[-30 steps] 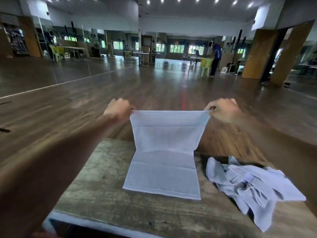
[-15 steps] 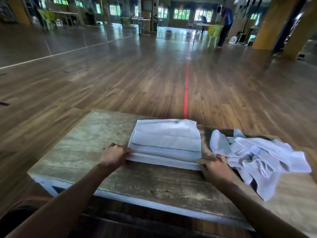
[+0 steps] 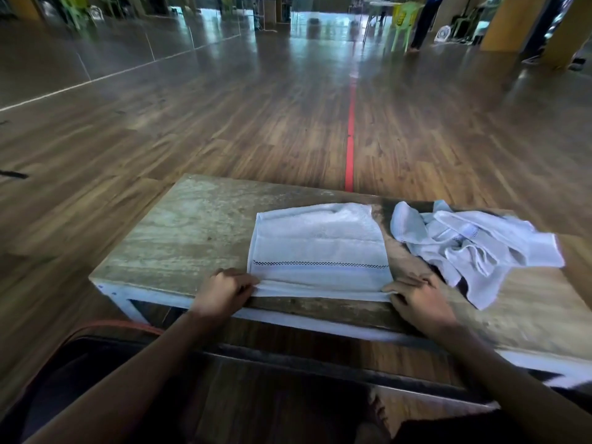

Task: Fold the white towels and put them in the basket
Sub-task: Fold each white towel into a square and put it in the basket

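The folded white towel (image 3: 320, 248) lies flat on the wooden table (image 3: 192, 225). The left hand (image 3: 224, 290) pinches its 7 o'clock corner, the right hand (image 3: 419, 299) its 5 o'clock corner. Crumpled towels (image 3: 474, 241) lie at its 3 o'clock.

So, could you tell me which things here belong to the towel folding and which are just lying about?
Job: half-folded towel, pinched by left hand and right hand; crumpled towel pile; table. No basket in view.
Lying about: green chair, fan, red floor line.
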Action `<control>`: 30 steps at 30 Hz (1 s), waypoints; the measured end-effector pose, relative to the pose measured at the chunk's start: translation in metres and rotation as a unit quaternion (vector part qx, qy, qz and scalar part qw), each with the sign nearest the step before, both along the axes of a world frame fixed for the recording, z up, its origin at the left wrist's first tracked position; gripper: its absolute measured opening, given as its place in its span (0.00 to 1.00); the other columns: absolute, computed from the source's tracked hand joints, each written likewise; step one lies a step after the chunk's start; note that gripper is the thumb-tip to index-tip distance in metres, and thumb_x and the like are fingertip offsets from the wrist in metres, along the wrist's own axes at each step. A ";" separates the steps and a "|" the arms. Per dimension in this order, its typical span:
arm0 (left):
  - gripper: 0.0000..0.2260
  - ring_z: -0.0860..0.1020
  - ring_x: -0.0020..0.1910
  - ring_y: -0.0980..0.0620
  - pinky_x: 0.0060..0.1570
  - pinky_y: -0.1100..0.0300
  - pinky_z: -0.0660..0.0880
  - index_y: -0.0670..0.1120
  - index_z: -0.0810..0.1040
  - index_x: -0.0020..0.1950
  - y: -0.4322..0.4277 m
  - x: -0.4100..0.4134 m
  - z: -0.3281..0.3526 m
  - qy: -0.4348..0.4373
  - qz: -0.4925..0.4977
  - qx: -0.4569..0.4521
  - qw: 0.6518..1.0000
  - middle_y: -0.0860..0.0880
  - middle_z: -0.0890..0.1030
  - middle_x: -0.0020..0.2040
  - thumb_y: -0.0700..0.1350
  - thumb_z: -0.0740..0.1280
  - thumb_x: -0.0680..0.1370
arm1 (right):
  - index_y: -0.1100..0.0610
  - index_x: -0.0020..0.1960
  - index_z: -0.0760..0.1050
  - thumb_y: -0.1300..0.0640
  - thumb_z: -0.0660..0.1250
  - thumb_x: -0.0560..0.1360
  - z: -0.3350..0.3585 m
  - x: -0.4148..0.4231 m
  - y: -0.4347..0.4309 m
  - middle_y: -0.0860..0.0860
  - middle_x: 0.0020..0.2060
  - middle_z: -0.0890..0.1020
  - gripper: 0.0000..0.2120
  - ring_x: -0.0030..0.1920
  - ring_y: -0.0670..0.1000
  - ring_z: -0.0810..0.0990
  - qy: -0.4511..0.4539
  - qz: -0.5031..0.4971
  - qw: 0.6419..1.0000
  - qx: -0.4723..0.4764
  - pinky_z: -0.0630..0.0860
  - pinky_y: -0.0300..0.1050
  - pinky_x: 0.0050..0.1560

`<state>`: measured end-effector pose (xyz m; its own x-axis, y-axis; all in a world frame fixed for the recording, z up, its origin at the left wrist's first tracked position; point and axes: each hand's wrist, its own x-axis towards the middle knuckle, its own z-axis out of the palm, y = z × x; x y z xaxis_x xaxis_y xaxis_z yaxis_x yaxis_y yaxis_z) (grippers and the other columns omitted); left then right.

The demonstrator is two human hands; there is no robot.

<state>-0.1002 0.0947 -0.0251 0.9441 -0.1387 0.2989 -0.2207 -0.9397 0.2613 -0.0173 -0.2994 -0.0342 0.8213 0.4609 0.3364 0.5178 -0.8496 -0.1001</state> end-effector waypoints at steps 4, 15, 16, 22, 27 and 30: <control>0.09 0.83 0.44 0.47 0.43 0.55 0.78 0.49 0.84 0.52 0.001 -0.006 -0.001 0.033 0.013 -0.012 0.999 0.48 0.85 0.47 0.46 0.70 0.73 | 0.44 0.51 0.81 0.54 0.66 0.74 0.011 -0.010 -0.005 0.44 0.51 0.83 0.09 0.57 0.49 0.79 0.079 -0.030 0.996 -0.025 0.64 0.49 0.60; 0.07 0.81 0.49 0.46 0.47 0.58 0.74 0.46 0.84 0.50 0.008 0.062 0.068 0.126 0.054 0.035 0.990 0.47 0.84 0.49 0.43 0.67 0.77 | 0.45 0.52 0.80 0.54 0.64 0.77 0.087 0.064 0.012 0.45 0.48 0.85 0.08 0.55 0.50 0.79 0.137 -0.038 0.990 -0.001 0.61 0.48 0.58; 0.06 0.81 0.49 0.45 0.46 0.58 0.74 0.46 0.84 0.48 0.011 0.072 0.081 0.106 0.065 0.027 0.992 0.47 0.84 0.48 0.43 0.67 0.76 | 0.44 0.51 0.80 0.54 0.63 0.77 0.098 0.072 0.015 0.46 0.46 0.85 0.09 0.53 0.52 0.80 0.117 -0.044 0.992 -0.003 0.61 0.48 0.57; 0.09 0.82 0.46 0.45 0.50 0.55 0.75 0.53 0.83 0.53 0.002 0.087 0.112 -0.078 0.143 0.009 0.987 0.47 0.85 0.49 0.50 0.65 0.77 | 0.48 0.48 0.81 0.54 0.63 0.76 0.122 0.078 0.026 0.52 0.40 0.85 0.08 0.45 0.56 0.82 0.000 -0.082 0.989 0.123 0.64 0.49 0.57; 0.15 0.83 0.34 0.48 0.40 0.59 0.75 0.53 0.84 0.44 0.002 0.028 0.035 -0.085 0.045 0.074 0.993 0.49 0.85 0.38 0.53 0.58 0.75 | 0.46 0.42 0.82 0.50 0.61 0.73 0.054 0.032 0.005 0.50 0.39 0.86 0.11 0.43 0.55 0.83 0.033 -0.025 0.999 0.000 0.66 0.50 0.51; 0.13 0.83 0.37 0.52 0.42 0.60 0.69 0.53 0.83 0.43 0.004 0.002 -0.002 -0.063 -0.006 0.096 0.993 0.54 0.85 0.40 0.52 0.58 0.73 | 0.37 0.51 0.77 0.40 0.52 0.72 0.014 0.023 -0.016 0.42 0.50 0.83 0.17 0.54 0.52 0.79 0.123 -0.015 0.989 -0.084 0.69 0.49 0.58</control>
<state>-0.0981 0.0983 -0.0270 0.8985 -0.2158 0.3822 -0.2523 -0.9665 0.0475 0.0054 -0.3152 -0.0204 0.8828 0.4675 0.0461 0.4697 -0.8796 -0.0753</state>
